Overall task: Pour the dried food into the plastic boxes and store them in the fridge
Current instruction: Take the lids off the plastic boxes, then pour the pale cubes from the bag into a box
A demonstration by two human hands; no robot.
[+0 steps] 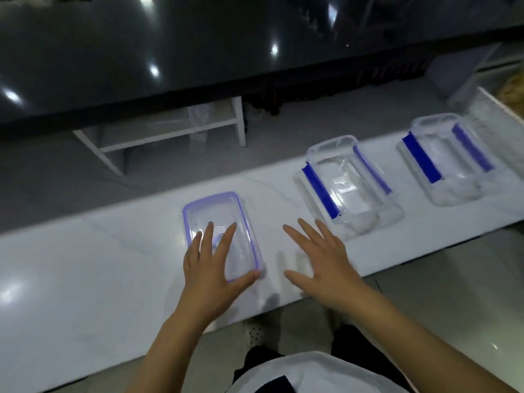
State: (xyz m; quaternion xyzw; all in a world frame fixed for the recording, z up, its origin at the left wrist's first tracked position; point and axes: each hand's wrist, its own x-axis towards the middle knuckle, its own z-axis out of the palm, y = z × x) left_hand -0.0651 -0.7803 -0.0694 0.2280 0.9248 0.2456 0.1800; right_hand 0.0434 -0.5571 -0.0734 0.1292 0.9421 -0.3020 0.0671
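A clear plastic lid with a blue seal (224, 211) lies flat on the white counter (85, 265). My left hand (212, 265) rests on its near end with straight, spread fingers. My right hand (320, 265) hovers open beside it, over bare counter. To the right stand two clear plastic boxes with blue side clips, one in the middle (348, 188) and one further right (450, 163). Both hold pale whitish lumps and have lids on.
Beyond the counter is grey floor with a white shelf unit (170, 129) under a dark glossy surface (198, 46). The counter's near edge runs just in front of my body. A yellowish bundle (513, 86) sits at the far right.
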